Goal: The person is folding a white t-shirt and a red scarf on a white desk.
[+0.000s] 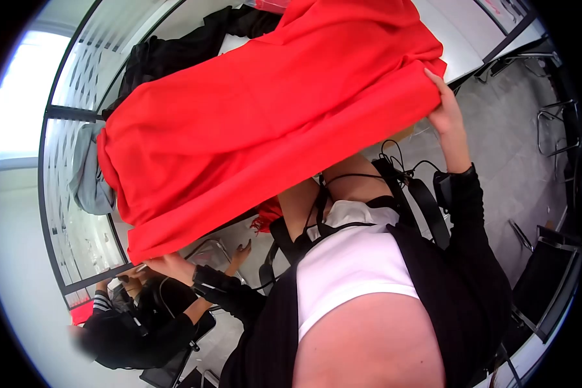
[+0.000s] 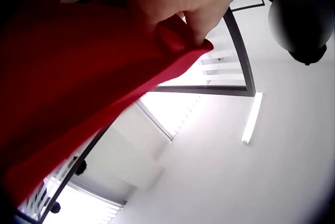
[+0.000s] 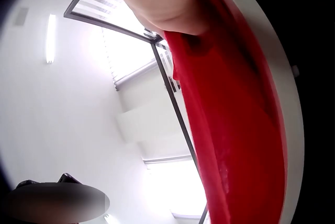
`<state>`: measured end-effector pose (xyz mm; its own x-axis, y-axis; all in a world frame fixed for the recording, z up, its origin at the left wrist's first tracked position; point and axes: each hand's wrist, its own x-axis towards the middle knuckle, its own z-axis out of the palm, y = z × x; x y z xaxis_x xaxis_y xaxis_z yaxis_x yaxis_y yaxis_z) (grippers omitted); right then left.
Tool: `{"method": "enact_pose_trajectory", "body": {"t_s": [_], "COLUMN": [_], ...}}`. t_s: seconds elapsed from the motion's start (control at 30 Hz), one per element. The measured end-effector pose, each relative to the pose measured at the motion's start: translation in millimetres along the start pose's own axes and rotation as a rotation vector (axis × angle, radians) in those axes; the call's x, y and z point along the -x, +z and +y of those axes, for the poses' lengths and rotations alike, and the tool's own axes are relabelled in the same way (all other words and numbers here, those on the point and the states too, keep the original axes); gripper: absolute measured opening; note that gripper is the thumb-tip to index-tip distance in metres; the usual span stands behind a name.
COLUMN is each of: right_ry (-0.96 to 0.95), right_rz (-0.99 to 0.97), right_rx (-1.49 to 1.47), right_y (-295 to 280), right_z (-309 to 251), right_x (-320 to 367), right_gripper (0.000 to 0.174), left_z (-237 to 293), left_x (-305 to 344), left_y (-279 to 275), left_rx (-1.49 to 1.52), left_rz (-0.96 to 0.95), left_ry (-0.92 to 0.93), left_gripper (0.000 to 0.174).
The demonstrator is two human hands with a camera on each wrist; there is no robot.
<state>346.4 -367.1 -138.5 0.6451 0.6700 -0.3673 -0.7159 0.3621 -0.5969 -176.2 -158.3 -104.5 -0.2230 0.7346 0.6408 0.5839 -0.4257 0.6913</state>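
Observation:
A large red cloth (image 1: 271,116) lies spread over the desk, wrinkled across its middle, with a smoother folded band along the near side. At the near left corner my left hand (image 1: 172,266) grips its edge. The left wrist view shows the thumb and fingers pinching the red fabric (image 2: 172,38), which puckers between them. My right hand (image 1: 447,115) holds the opposite near corner at the right. In the right wrist view the thumb presses on the cloth (image 3: 225,103) close to the pale desk edge (image 3: 293,130). The band stretches between both hands.
Dark clothing (image 1: 168,55) lies behind the cloth, and a grey garment (image 1: 89,171) hangs at the left. Red fringe (image 1: 265,216) dangles below the desk. Another person (image 1: 139,323) sits at the lower left. Black cables (image 1: 398,158) and chairs (image 1: 546,278) are to the right.

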Motion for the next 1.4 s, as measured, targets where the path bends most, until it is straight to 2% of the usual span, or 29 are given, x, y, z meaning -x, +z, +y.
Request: {"method": "enact_pose_trajectory", "body": {"t_s": [0.07,0.13,0.17,0.23,0.3,0.33,0.37,0.43,0.53,0.6,0.67,0.7,0.8,0.83,0.87,0.9,0.93,0.97,1.0,1.03,1.07,1.1,1.13,1.17,1.2,1.23,1.27,1.3,1.4], "right_ry": [-0.005,-0.086,-0.079,-0.197,-0.204,-0.303,-0.287,-0.336,-0.348,-0.361,-0.406,-0.436,-0.356,-0.358,-0.363,-0.367,-0.443,-0.501,-0.528,-0.574,-0.679,-0.886,-1.081,-1.080,-0.705,-0.628,-0.623,-0.619,-0.610], "right_rz": [0.007,0.176,-0.002,-0.028,-0.006,0.184,0.132,0.153,0.140,0.156,0.184,0.222,0.178,0.189,0.195,0.202,0.113,0.089,-0.046,-0.180,-0.350,-0.617,-0.917,-1.127,-1.221,-1.271,-1.233,-1.196,-1.187], "right_rx": [0.041,0.080,0.067,0.089,0.136,0.139,0.162,0.167,0.057,-0.025,-0.096,-0.099,-0.105,-0.092,-0.079,-0.067,0.001,0.001,0.036,0.229,0.588,0.995,1.271,1.449,1.839,1.903,1.858,1.816,1.627], "right_y": [-1,13,-6,-29,-33,-13,-26,-24,-49,-61,-62,-63,-68,-53,-19,10,29,71,93,113,127,137,141,139,133,118,110,104,93], "right_z": [-12,-23,-33,-46,-65,-64,-74,-85,-113,-122,-126,-128,-133,-132,-128,-125,-121,-105,-89,-64,-32,0,29,57,71,88,92,94,86], "right_x": [-6,-6,-17,-36,-50,-47,-59,-65,-90,-104,-117,-123,-142,-135,-122,-111,-105,-78,-65,-46,-26,-8,4,11,21,16,16,17,15], "right_gripper": [0.037,0.030,0.026,0.017,0.020,0.020,0.022,0.021,0.018,0.018,0.021,0.019,0.019,0.018,0.018,0.017,0.018,0.019,0.019,0.020,0.021,0.022,0.024,0.025,0.020,0.016,0.015,0.014,0.013], "left_z": [4,6,8,12,14,13,9,-10,-11,0,13,6,-2,15,33,70,124,167,158,154,149,157,166,169,163,150,139,132,144], "left_x": [0,-4,-5,-8,-8,-11,-17,-40,-63,-60,-64,-65,-71,-77,-83,-81,-74,-72,-71,-64,-58,-40,-22,-1,16,31,43,49,46], "left_y": [4,8,10,12,13,11,9,-2,-1,-3,-2,1,8,13,15,28,46,61,71,80,88,103,118,126,133,138,140,139,132], "left_rx": [0.157,0.371,0.451,0.535,0.574,0.581,0.578,0.467,0.751,-0.013,-0.768,-0.695,0.175,0.157,0.073,0.470,0.602,0.534,0.579,0.356,0.151,-0.014,-0.137,-0.227,-0.319,-0.280,-0.241,-0.123,-0.111], "left_rz": [-0.009,-0.045,-0.059,-0.076,-0.087,-0.084,-0.078,-0.102,-0.001,0.140,0.307,0.369,0.373,0.293,0.135,0.111,0.143,0.089,-0.090,-0.391,-0.667,-0.957,-1.242,-1.423,-1.601,-1.545,-1.487,-1.411,-1.486], "left_ry": [-0.071,-0.178,-0.223,-0.273,-0.308,-0.308,-0.295,-0.239,-0.096,0.133,0.142,0.078,0.066,0.235,0.382,0.167,-0.077,-0.104,0.095,0.213,0.385,0.538,0.708,0.632,0.548,0.643,0.736,0.704,0.580], "left_gripper": [0.048,0.049,0.050,0.051,0.052,0.053,0.053,0.059,0.064,0.046,0.047,0.057,0.062,0.059,0.059,0.056,0.058,0.060,0.059,0.058,0.057,0.057,0.058,0.057,0.056,0.056,0.056,0.058,0.057]}}
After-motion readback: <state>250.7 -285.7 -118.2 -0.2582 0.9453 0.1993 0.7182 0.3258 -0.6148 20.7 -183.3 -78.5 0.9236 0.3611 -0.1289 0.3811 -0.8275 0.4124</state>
